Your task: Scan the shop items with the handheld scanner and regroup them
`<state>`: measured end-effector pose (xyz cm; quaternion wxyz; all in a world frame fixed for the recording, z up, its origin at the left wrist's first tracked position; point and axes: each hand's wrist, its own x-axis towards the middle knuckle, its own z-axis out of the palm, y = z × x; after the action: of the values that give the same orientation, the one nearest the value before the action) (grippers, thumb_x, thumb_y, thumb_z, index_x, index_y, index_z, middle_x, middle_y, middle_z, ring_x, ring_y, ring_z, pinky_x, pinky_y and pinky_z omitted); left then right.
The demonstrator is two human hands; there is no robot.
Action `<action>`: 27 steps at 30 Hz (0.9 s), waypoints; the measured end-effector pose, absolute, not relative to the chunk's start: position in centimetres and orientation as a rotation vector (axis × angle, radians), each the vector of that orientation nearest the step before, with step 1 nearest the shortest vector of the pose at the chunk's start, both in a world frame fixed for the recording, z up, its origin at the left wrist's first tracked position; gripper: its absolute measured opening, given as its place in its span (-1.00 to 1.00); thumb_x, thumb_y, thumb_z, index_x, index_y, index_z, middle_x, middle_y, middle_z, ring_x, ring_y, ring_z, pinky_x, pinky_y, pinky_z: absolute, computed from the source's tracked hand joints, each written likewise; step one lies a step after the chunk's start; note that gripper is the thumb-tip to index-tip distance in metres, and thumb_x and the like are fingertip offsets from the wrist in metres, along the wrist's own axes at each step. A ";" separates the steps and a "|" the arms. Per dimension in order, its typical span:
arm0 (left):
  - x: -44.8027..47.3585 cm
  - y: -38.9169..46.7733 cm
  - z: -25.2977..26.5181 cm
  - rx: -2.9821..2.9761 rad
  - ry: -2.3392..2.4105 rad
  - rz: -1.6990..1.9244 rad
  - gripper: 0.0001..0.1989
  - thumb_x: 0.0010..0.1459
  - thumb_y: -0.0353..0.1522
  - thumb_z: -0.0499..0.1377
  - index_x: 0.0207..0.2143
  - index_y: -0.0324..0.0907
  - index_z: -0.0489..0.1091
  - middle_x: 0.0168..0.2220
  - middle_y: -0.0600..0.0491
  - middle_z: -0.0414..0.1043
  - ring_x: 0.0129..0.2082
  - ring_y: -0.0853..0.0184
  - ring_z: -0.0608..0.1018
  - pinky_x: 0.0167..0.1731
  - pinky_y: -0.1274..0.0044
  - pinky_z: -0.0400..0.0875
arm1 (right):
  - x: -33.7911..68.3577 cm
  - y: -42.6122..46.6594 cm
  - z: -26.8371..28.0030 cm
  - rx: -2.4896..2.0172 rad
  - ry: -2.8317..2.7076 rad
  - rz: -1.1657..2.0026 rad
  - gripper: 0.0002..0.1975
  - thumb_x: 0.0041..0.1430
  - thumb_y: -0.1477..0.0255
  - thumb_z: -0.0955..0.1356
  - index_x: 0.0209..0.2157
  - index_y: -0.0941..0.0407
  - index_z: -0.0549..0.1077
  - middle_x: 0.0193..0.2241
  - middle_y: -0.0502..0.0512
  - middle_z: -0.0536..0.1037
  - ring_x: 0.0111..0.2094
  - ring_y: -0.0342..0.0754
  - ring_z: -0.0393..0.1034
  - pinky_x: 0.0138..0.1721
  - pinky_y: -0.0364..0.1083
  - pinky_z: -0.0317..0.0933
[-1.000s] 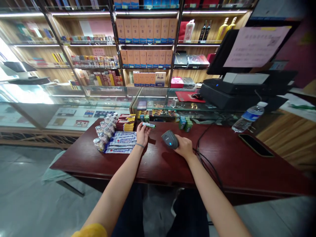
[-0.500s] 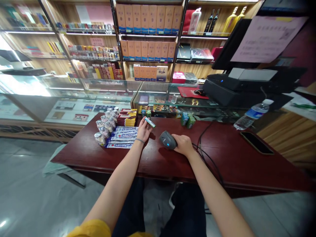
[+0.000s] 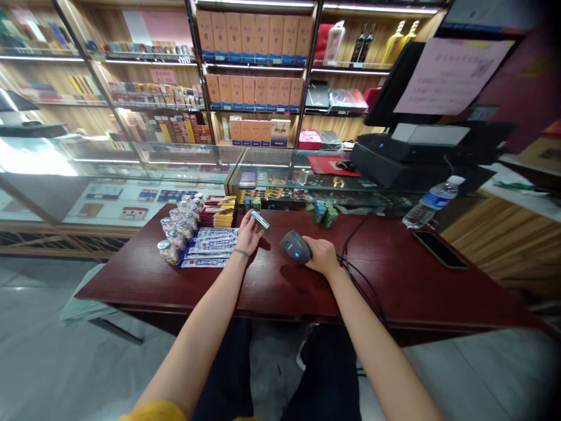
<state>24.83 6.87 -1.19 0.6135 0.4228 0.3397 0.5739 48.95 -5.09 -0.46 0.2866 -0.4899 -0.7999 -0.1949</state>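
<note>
My left hand [image 3: 249,235] holds a small green-and-white pack [image 3: 260,220] above the table, one long side turned up; it looks like a gum or candy pack. In my right hand [image 3: 322,255] is a dark grey barcode scanner [image 3: 295,247] with a blue light, its head facing left toward the pack. The two are a short gap apart. Beside my left hand lie silvery-blue long packets [image 3: 205,248]. Behind them stand red-and-yellow packs [image 3: 218,211] and a row of small jars [image 3: 168,251]. Small green packs [image 3: 330,217] and blue packs [image 3: 319,211] stand beyond the scanner.
The dark red table [image 3: 280,298] lies before me. A black cable [image 3: 366,280] runs over its right part, near a water bottle [image 3: 433,202] and a phone [image 3: 439,249]. Behind stands a glass display case [image 3: 184,166]. A stool [image 3: 85,295] is at the left.
The whole view has shifted slightly, so most things appear a little further left. Both hands keep their holds, with the pack and scanner nearly unchanged relative to each other.
</note>
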 end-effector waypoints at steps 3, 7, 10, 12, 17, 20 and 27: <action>25.0 6.6 -1.1 0.951 0.760 1.344 -0.53 0.19 -0.13 0.16 0.13 0.04 0.23 0.11 0.01 0.37 -0.08 0.36 0.51 -0.13 0.42 0.51 | 49.9 -5.3 -0.1 -1.348 -2.064 -0.573 -0.59 0.06 0.27 0.30 -0.09 0.21 0.43 -0.29 0.16 0.60 -0.37 -0.04 0.44 -0.30 -0.09 0.17; 26.2 6.2 -0.9 0.947 0.712 1.328 -0.49 0.06 -0.22 0.29 0.07 -0.05 0.32 -0.05 0.00 0.44 -0.13 0.33 0.53 -0.19 0.43 0.52 | 51.5 -5.7 0.5 -1.462 -1.854 -0.625 -0.63 0.07 0.25 0.31 -0.15 0.18 0.45 -0.41 0.14 0.57 -0.41 -0.03 0.43 -0.34 -0.10 0.18; 28.1 6.0 -0.7 1.029 0.743 1.269 -0.47 0.00 -0.23 0.33 0.04 -0.12 0.36 -0.09 -0.03 0.46 -0.17 0.32 0.54 -0.24 0.49 0.51 | 52.8 -6.0 0.8 -1.528 -1.655 -0.667 -0.68 0.06 0.22 0.32 -0.22 0.15 0.44 -0.50 0.11 0.54 -0.45 -0.01 0.42 -0.39 -0.11 0.17; 30.0 6.1 -0.5 1.118 0.755 1.230 -0.47 -0.01 -0.22 0.33 0.02 -0.16 0.39 -0.12 -0.04 0.48 -0.22 0.33 0.55 -0.24 0.49 0.50 | 53.7 -6.2 1.0 -1.554 -1.539 -0.688 -0.70 0.05 0.21 0.33 -0.25 0.14 0.43 -0.52 0.10 0.52 -0.48 0.00 0.42 -0.41 -0.10 0.16; 35.4 6.8 -0.5 1.333 0.726 1.199 -0.56 -0.02 -0.27 0.32 -0.06 -0.18 0.44 -0.20 -0.02 0.51 -0.24 0.32 0.54 -0.13 0.41 0.46 | 56.1 -7.5 1.5 -1.597 -1.408 -0.697 -0.66 0.05 0.19 0.34 -0.22 0.14 0.42 -0.54 0.10 0.50 -0.49 0.01 0.42 -0.43 -0.10 0.17; 38.3 7.2 -0.5 1.419 0.743 1.206 -0.62 -0.01 -0.30 0.31 -0.09 -0.17 0.46 -0.21 -0.01 0.52 -0.25 0.32 0.54 -0.11 0.41 0.44 | 57.9 -9.0 1.7 -1.622 -1.451 -0.708 -0.66 0.05 0.21 0.33 -0.21 0.15 0.42 -0.53 0.11 0.51 -0.48 0.01 0.42 -0.42 -0.10 0.17; 42.8 8.4 -1.6 1.580 0.814 1.267 -0.68 0.01 -0.36 0.28 -0.13 -0.20 0.47 -0.25 0.00 0.50 -0.33 0.35 0.51 -0.18 0.46 0.44 | 61.4 -12.2 0.9 -1.647 -1.550 -0.773 -0.68 0.06 0.25 0.33 -0.20 0.16 0.43 -0.50 0.12 0.52 -0.45 -0.01 0.42 -0.38 -0.11 0.20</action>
<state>42.75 8.39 -1.61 0.4613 0.6422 0.3307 0.5152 61.41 -12.16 0.94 0.3670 -0.6410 -0.6033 -0.3008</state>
